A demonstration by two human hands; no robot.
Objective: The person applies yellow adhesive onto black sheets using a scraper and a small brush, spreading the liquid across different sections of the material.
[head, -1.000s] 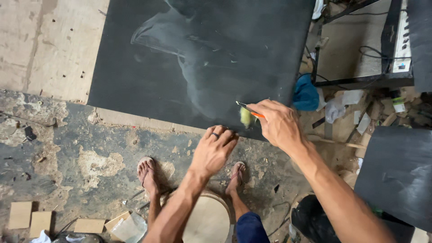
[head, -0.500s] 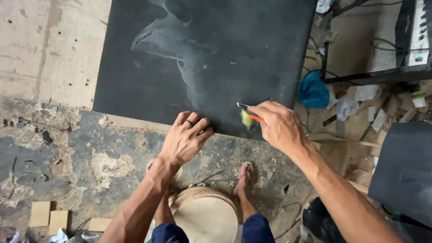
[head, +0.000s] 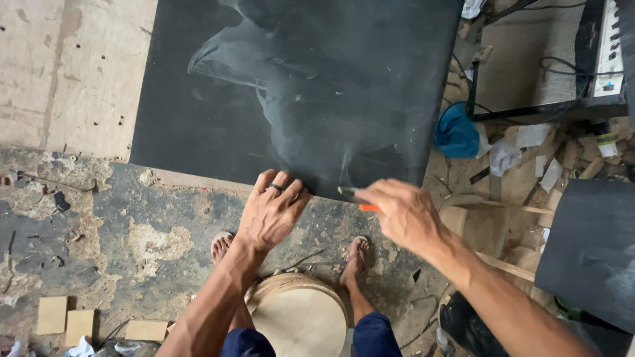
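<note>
A large black board (head: 297,86) smeared with pale dust lies on the floor in front of me. My left hand (head: 270,211), a dark ring on one finger, presses flat on the board's near edge. My right hand (head: 405,215) grips a small brush with an orange handle (head: 368,207); its head is blurred at the board's near edge, just right of my left hand. My sandalled feet (head: 354,258) stand on the stained floor below the board.
A round wooden stool (head: 301,317) sits between my legs. A blue cloth (head: 456,132), paper scraps and wood offcuts litter the floor at right. A second black board (head: 589,244) lies at far right, an amplifier with cables (head: 542,59) at top right. Small plywood squares (head: 63,317) lie bottom left.
My left hand went left along the board's near edge and settled flat there. My right hand swept the brush down from the board surface to its near edge.
</note>
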